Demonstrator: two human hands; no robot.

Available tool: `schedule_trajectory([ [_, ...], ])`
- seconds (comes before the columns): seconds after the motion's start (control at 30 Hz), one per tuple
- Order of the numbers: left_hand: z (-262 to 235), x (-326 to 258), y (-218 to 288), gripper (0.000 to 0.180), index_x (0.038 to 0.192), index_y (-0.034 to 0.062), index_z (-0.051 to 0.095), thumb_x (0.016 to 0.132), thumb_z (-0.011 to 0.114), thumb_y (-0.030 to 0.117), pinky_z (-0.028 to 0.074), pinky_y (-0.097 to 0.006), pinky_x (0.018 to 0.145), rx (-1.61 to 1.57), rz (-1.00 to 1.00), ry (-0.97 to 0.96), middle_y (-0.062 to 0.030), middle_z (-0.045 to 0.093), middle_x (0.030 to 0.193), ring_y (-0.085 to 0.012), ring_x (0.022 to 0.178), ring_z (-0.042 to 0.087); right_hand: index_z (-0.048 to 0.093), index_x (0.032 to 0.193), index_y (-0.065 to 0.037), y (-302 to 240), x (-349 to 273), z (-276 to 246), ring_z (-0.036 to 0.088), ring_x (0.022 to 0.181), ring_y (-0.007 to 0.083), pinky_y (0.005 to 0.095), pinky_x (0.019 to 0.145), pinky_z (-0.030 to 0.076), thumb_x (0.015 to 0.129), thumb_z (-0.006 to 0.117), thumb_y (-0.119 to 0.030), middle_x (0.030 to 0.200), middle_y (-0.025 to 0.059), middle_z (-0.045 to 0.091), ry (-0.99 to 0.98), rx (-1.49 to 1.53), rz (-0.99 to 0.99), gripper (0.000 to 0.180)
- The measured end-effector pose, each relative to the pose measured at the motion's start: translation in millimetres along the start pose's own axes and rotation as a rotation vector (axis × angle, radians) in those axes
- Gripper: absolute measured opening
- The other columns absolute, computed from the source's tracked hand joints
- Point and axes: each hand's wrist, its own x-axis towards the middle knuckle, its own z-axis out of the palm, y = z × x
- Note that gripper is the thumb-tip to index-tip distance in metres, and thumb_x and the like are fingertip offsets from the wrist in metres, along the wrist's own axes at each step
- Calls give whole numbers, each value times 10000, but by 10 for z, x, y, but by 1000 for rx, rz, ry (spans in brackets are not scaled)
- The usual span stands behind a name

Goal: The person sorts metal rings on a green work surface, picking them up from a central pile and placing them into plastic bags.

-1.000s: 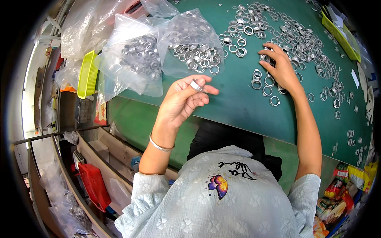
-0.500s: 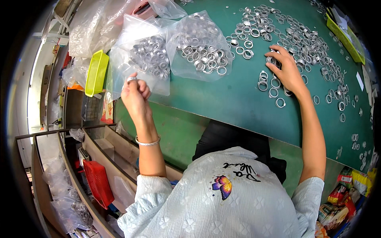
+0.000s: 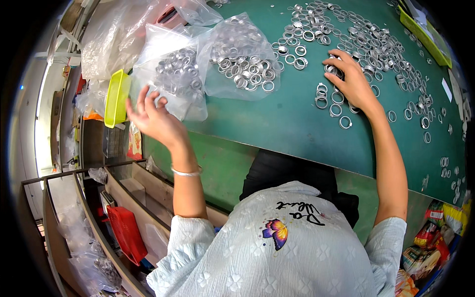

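Note:
My left hand [image 3: 156, 120] is raised by the table's left edge, fingers spread, holding nothing that I can see. Just beyond it lie a clear plastic bag [image 3: 194, 108] with metal rings and a narrow yellow-green basket [image 3: 115, 101]. On the table, my right hand [image 3: 352, 83] curls its fingers round a few metal rings [image 3: 333, 70], partly hidden under the fingers. Several loose rings [image 3: 336, 110] lie just below that hand. Past it spreads a wide scatter of similar rings [image 3: 381, 47]. A second clear bag of rings [image 3: 247, 69] rests between the hands, its mouth toward me.
The green table [image 3: 277, 123] ends close to my body. More clear plastic bags [image 3: 111, 44] and a pink container [image 3: 171, 16] are at the far left. Another yellow-green basket [image 3: 425, 37] stands far right. A shelf unit with a red basket [image 3: 126, 232] is at lower left.
My left hand held a ring in its closed fingers; now those fingers are spread and the ring no longer shows there. My right hand stays at the same rings.

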Motion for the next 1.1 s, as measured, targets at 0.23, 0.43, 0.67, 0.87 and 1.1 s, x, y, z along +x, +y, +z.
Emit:
schedule_trajectory([
  [0.23, 546, -645, -189, 324, 1188, -67, 527, 867, 499, -30, 386, -431, 1019, 588, 317, -875, -278, 475, 1315, -436, 1204, 472, 637, 1099, -55, 2, 2, -5, 481, 1203, 311, 405, 1024, 370, 831, 662, -159, 1304, 111, 510, -11, -2, 6, 289],
  [0.43, 1108, -199, -850, 471, 1298, 35, 481, 853, 585, 149, 272, -660, 1016, 1063, 185, -825, -268, 296, 1440, -509, 1291, 296, 639, 1103, -58, -17, 2, -24, 473, 1213, 311, 405, 1027, 366, 834, 657, -149, 1304, 115, 509, -23, 19, 28, 285],
  [0.67, 765, -360, -772, 432, 1258, 29, 499, 853, 575, 158, 525, -486, 809, 1233, 464, -1025, -278, 475, 1242, -478, 1190, 419, 643, 1096, -56, -4, 3, -12, 476, 1212, 311, 416, 1028, 357, 835, 655, -156, 1293, 122, 518, -11, 4, 4, 279],
  [0.87, 492, -484, -658, 367, 1175, -42, 520, 827, 558, 70, 469, -480, 899, 1236, 632, -1022, -256, 551, 1148, -438, 1095, 508, 643, 1082, -53, -10, 11, 9, 478, 1206, 312, 416, 1025, 358, 836, 653, -164, 1285, 122, 523, 1, -3, -10, 270],
  [1.1, 1092, -47, -975, 352, 1032, -20, 617, 759, 650, 201, 490, -468, 842, 1094, 333, -812, -253, 596, 1125, -401, 974, 599, 643, 1088, -54, 10, 25, 1, 479, 1206, 306, 414, 1026, 358, 836, 655, -164, 1288, 121, 521, -13, 2, 2, 275],
])
